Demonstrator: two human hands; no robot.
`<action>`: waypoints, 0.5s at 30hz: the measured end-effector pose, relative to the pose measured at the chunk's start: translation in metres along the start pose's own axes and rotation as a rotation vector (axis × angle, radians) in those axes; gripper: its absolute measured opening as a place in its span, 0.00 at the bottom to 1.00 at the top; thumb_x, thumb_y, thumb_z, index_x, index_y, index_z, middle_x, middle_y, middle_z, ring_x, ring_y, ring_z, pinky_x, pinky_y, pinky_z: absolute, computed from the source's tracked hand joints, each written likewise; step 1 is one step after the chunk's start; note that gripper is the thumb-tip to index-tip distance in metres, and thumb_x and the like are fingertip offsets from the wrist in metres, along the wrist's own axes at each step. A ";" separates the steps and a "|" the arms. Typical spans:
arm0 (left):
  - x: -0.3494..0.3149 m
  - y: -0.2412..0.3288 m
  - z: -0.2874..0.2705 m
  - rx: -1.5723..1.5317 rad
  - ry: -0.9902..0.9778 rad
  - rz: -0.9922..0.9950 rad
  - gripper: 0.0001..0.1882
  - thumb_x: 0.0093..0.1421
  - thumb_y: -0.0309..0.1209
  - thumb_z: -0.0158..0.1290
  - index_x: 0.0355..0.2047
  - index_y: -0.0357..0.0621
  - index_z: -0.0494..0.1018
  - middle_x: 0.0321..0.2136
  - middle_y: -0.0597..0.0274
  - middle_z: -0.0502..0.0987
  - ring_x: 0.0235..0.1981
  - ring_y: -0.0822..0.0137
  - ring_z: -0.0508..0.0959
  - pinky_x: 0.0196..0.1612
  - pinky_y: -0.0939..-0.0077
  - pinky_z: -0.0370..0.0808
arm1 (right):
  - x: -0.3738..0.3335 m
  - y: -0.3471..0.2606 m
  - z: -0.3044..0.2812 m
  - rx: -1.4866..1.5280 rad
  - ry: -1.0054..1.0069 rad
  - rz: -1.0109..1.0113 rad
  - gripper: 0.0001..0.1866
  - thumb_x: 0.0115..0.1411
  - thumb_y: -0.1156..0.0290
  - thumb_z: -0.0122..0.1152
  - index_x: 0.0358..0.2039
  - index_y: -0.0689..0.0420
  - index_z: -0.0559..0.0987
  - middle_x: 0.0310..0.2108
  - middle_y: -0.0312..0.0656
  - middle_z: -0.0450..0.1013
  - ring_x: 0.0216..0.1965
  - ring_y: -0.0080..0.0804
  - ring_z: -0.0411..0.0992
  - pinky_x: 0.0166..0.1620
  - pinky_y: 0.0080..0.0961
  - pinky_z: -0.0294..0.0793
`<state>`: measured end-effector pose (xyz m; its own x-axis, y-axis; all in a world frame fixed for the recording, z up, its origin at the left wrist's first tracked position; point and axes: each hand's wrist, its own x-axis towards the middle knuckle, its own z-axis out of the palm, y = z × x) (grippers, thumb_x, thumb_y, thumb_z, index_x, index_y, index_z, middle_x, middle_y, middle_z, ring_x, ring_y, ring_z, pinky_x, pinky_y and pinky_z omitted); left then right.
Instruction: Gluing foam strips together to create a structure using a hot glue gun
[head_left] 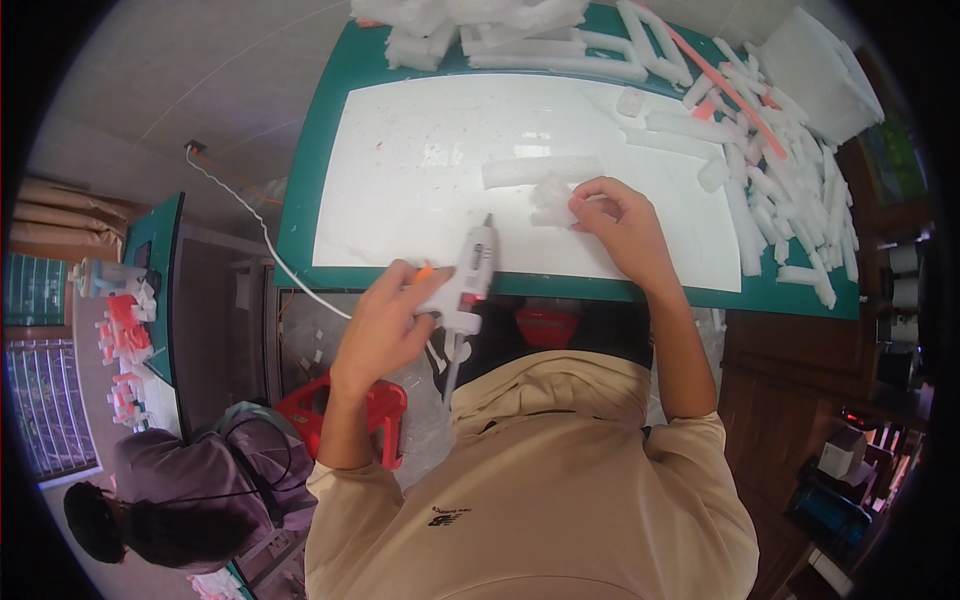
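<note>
now the left hand [385, 322] has a closed grip on a white glue gun [465, 280] at the worktop [320, 150] edge. just beside it, the right hand [620, 225] pinches a small white foam piece [550, 205] on the white sheet [420, 170].

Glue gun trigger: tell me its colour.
Orange, on the white glue gun in the left hand; head view.
</note>
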<state>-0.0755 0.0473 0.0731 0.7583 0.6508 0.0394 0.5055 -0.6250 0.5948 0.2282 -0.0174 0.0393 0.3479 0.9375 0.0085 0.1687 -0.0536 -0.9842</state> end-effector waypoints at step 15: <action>0.043 -0.072 -0.031 0.085 0.229 0.017 0.27 0.45 0.18 0.51 0.49 0.42 0.77 0.37 0.51 0.72 0.40 0.53 0.74 0.45 0.66 0.71 | 0.000 0.010 -0.008 0.182 -0.023 0.064 0.09 0.62 0.71 0.61 0.38 0.64 0.79 0.34 0.37 0.75 0.34 0.21 0.75 0.36 0.19 0.79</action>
<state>-0.0919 0.1341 0.0569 0.6586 0.7144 0.2362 0.5332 -0.6646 0.5235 0.2374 -0.0203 0.0310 0.3311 0.9419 -0.0568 -0.0233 -0.0520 -0.9984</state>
